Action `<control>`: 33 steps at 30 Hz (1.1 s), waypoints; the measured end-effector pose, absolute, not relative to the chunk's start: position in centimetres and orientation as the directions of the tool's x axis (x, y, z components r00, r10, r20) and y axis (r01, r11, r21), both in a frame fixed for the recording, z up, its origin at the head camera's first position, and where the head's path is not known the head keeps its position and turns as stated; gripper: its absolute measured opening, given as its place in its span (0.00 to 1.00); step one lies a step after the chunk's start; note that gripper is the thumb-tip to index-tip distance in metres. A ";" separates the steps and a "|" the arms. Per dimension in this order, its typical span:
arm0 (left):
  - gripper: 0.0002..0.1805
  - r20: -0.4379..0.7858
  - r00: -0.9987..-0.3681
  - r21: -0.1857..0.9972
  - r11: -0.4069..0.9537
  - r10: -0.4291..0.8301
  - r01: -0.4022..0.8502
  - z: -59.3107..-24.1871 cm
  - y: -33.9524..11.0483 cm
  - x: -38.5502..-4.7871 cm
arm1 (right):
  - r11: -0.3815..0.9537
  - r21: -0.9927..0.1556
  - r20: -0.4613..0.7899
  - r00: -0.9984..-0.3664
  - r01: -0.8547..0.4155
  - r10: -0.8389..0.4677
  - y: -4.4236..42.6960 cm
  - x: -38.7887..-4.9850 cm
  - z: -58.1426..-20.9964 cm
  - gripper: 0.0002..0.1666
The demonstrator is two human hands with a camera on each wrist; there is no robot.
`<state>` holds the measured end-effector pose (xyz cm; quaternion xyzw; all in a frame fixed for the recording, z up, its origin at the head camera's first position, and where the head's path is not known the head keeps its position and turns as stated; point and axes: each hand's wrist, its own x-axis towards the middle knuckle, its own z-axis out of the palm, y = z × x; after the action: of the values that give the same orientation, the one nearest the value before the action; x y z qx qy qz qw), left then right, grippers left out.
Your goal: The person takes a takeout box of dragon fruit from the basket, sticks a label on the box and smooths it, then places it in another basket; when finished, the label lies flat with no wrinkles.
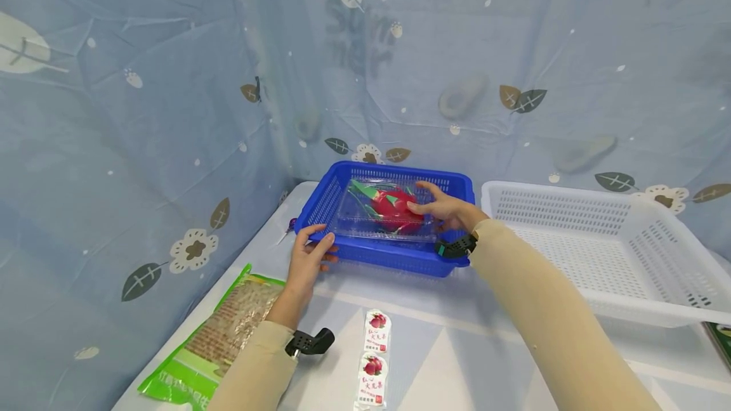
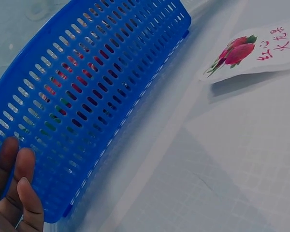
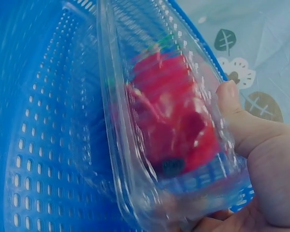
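A clear plastic box (image 1: 354,224) with a red dragon fruit (image 1: 393,210) inside sits tilted in the blue basket (image 1: 394,260). My right hand (image 1: 450,209) grips the box at its right end; in the right wrist view the thumb (image 3: 229,99) lies along one side, with fingers partly hidden beneath. At the basket's front left corner, my left hand (image 1: 304,265) holds the rim. Several of its fingertips (image 2: 25,166) lie against the slotted outer wall in the left wrist view. Whether that hand also touches the box, I cannot tell.
A white slotted basket (image 1: 594,300) stands at the right. On the table's left lies a green-edged bag (image 1: 228,322) of pale contents. A strip of dragon fruit labels (image 1: 374,360) lies in front. Patterned blue cloth (image 1: 428,81) hangs close behind the baskets.
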<state>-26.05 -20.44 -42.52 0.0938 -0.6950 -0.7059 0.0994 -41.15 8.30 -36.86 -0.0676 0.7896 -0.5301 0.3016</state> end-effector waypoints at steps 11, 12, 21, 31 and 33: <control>0.22 0.018 -0.959 1.000 -0.009 -0.283 0.022 -42.7 -20.5 -26.2 | 0.364 -0.903 -0.389 -0.795 0.229 -0.465 8.2 -41.2 -36.7 0.42; 0.22 0.018 -0.958 1.000 -0.007 -0.285 0.021 -42.7 -20.5 -26.2 | 0.351 -0.907 -0.385 -0.795 0.233 -0.469 8.2 -41.2 -36.7 0.41; 0.21 0.019 -0.954 0.999 -0.025 -0.298 0.028 -42.7 -20.2 -26.1 | 0.293 -0.928 -0.350 -0.806 0.230 -0.477 8.0 -41.0 -37.0 0.33; 0.20 0.011 -0.949 0.999 -0.030 -0.314 0.022 -42.5 -19.8 -26.0 | 0.250 -0.943 -0.322 -0.804 0.222 -0.500 8.3 -40.7 -36.8 0.32; 0.21 0.007 -0.949 0.999 -0.029 -0.314 0.017 -42.6 -19.9 -26.1 | 0.239 -0.947 -0.310 -0.805 0.214 -0.506 8.4 -40.7 -36.7 0.33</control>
<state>-26.07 -19.90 -42.56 0.1079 -0.6870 -0.7090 0.1168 -40.67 8.36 -36.71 -0.0998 0.7294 -0.6087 0.2958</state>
